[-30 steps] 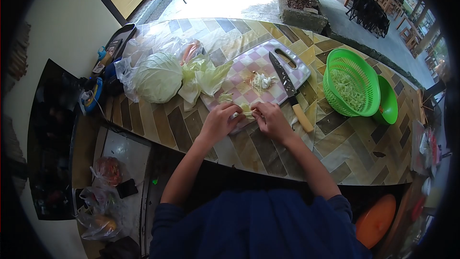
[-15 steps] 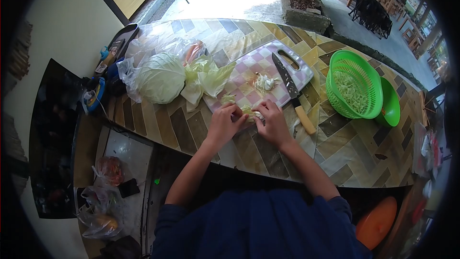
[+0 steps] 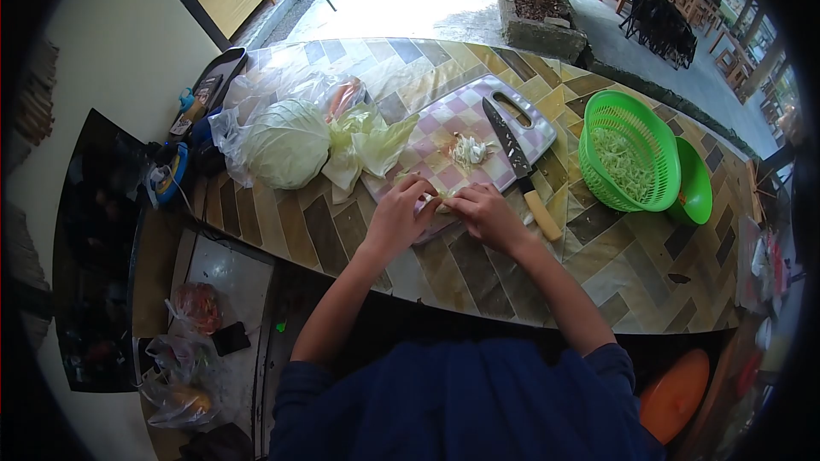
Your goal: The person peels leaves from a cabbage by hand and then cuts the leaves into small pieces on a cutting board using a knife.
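Observation:
My left hand (image 3: 399,215) and my right hand (image 3: 489,215) meet over the near edge of the pink-and-white checkered cutting board (image 3: 427,137). Between their pinched fingertips is a small pale yellow-green piece of cabbage (image 3: 442,195), mostly covered by the fingers. Just beyond, a little heap of chopped white bits (image 3: 470,150) lies on the board. A knife (image 3: 515,149) rests along the board's right side, blade specked with bits, wooden handle toward me. Loose cabbage leaves (image 3: 371,143) overlap the board's left edge, beside a large cabbage head (image 3: 287,143).
To the right, a green basket (image 3: 669,145) of shredded cabbage stands against a green bowl (image 3: 699,196). Clear plastic bags (image 3: 256,85) lie behind the cabbage head. A dark tray (image 3: 224,68) sits at the table's far left. Bagged items (image 3: 195,307) lie on a lower shelf.
My right hand has shifted slightly and its fingers have closed in toward my left fingertips, covering more of the cabbage piece. A small white bit now shows beside the knife handle.

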Available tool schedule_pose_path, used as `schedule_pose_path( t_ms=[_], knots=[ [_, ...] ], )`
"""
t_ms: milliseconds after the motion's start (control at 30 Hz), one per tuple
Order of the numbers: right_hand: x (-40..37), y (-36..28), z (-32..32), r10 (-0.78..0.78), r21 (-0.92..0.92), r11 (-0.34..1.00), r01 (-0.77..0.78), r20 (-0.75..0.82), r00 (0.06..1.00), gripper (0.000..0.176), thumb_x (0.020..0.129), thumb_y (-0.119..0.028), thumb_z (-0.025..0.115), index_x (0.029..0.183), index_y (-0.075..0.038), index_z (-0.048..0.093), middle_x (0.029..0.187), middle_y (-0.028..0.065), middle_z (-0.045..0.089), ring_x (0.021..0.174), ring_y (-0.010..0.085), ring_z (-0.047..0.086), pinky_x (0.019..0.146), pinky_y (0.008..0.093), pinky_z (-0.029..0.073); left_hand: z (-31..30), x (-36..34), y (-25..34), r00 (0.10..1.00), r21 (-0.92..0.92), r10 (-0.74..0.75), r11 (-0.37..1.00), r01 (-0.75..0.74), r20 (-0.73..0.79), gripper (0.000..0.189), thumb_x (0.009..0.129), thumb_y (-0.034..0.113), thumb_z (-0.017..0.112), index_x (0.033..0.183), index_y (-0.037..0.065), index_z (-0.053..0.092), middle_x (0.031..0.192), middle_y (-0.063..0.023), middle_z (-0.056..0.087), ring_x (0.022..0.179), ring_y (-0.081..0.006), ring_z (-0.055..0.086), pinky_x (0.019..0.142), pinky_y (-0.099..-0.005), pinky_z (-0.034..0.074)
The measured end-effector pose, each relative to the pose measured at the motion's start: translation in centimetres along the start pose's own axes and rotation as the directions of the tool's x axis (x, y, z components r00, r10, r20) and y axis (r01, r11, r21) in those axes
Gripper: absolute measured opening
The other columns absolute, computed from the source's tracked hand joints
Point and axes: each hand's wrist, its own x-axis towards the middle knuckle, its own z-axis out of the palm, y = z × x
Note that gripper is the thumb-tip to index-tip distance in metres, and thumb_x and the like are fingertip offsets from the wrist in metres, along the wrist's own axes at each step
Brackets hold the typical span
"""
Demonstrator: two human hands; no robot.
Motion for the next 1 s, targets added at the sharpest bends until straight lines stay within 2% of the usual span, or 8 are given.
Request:
schedule_pose_path(
  t_ms=[100,200,400,600,700,800,900,1000],
  knots=[
    [0.3,0.0,-0.2,-0.042,-0.065,0.997,0.042,0.011,0.999,0.026,0.082,-0.006,0.064,0.107,-0.007,0.064,0.096,0.007,0.063,0.097,0.0245,0.06,0.09,0.0369,0.042,-1.2,0.1,1.2,0.971,0.144,0.233,0.961,-0.238,0.052,0.018,0.081,0.009,0.07,0.098,0.003,0.066,0.095,-0.0092,0.067,0.092,-0.0271,0.065,0.078,-0.0365,0.052],
    [0.5,-0.5,-0.4,-0.004,0.043,0.999,0.01,-0.128,0.992,0.025,0.083,-0.006,0.064,0.108,-0.004,0.063,0.094,0.0094,0.064,0.092,0.0267,0.062,0.084,0.0372,0.046,-1.1,0.2,-0.1,0.966,0.12,0.245,0.96,-0.254,0.086,0.019,0.082,0.009,0.068,0.1,0.002,0.066,0.095,-0.0097,0.068,0.088,-0.0304,0.065,0.078,-0.0384,0.051],
    [1.6,-0.8,-1.5,0.414,0.713,0.642,-0.283,-0.011,0.91,0.024,0.087,-0.002,0.067,0.109,0.001,0.06,0.083,0.0084,0.065,0.074,0.0141,0.066,0.064,0.0259,0.052,-1.1,1.8,0.1,0.997,-0.209,0.031,0.978,-0.015,0.071,0.021,0.085,0.007,0.068,0.105,0.001,0.065,0.091,-0.0112,0.069,0.074,-0.022,0.065,0.066,-0.0319,0.05],
    [1.9,0.0,-1.5,0.547,0.893,0.308,-0.327,0.114,0.829,0.036,0.084,0.001,0.068,0.118,0.001,0.053,0.085,0.0082,0.064,0.067,0.0127,0.066,0.06,0.0252,0.054,-1.2,2.7,-0.1,0.958,-0.317,-0.177,0.917,0.244,0.225,0.02,0.091,0.008,0.066,0.108,-0.002,0.063,0.088,-0.0085,0.068,0.073,-0.0098,0.057,0.063,-0.0271,0.047],
    [2.0,-0.2,-1.7,0.596,0.885,0.282,-0.372,0.142,0.791,0.043,0.083,0.0,0.07,0.122,0.002,0.05,0.086,0.007,0.062,0.074,0.0138,0.066,0.065,0.0256,0.055,-0.3,2.5,-0.8,0.986,-0.348,-0.11,0.926,0.148,0.127,0.021,0.093,0.011,0.063,0.11,-0.003,0.061,0.088,-0.0068,0.066,0.074,-0.0077,0.056,0.063,-0.0255,0.046],
    [1.6,0.6,-0.5,0.569,0.925,0.291,-0.244,0.038,0.822,0.046,0.081,0.0,0.071,0.122,0.0,0.051,0.086,0.0061,0.061,0.082,0.0143,0.066,0.07,0.0254,0.055,0.1,2.3,-1.1,0.983,-0.343,-0.151,0.923,0.177,0.101,0.023,0.097,0.016,0.059,0.111,-0.002,0.06,0.086,-0.0037,0.064,0.073,-0.0058,0.054,0.064,-0.0237,0.045],
    [1.5,0.5,-0.8,0.561,0.899,0.341,-0.274,0.039,0.827,0.048,0.079,0.001,0.072,0.123,-0.001,0.052,0.089,0.0068,0.062,0.087,0.0143,0.065,0.073,0.0264,0.055,-0.1,2.4,-1.5,0.941,-0.382,-0.252,0.865,0.324,0.227,0.027,0.098,0.021,0.057,0.11,-0.002,0.06,0.086,-0.0071,0.066,0.072,-0.0113,0.06,0.065,-0.0271,0.049],
    [1.8,0.0,-0.9,0.56,0.864,0.419,-0.278,-0.006,0.828,0.049,0.078,0.002,0.07,0.124,-0.002,0.052,0.093,0.0077,0.063,0.085,0.0144,0.066,0.072,0.0264,0.055,-0.5,2.6,-1.6,0.897,-0.531,-0.286,0.728,0.433,0.338,0.03,0.099,0.028,0.056,0.109,0.001,0.062,0.085,-0.0004,0.063,0.071,-0.0062,0.057,0.063,-0.0235,0.048]
  ],
)
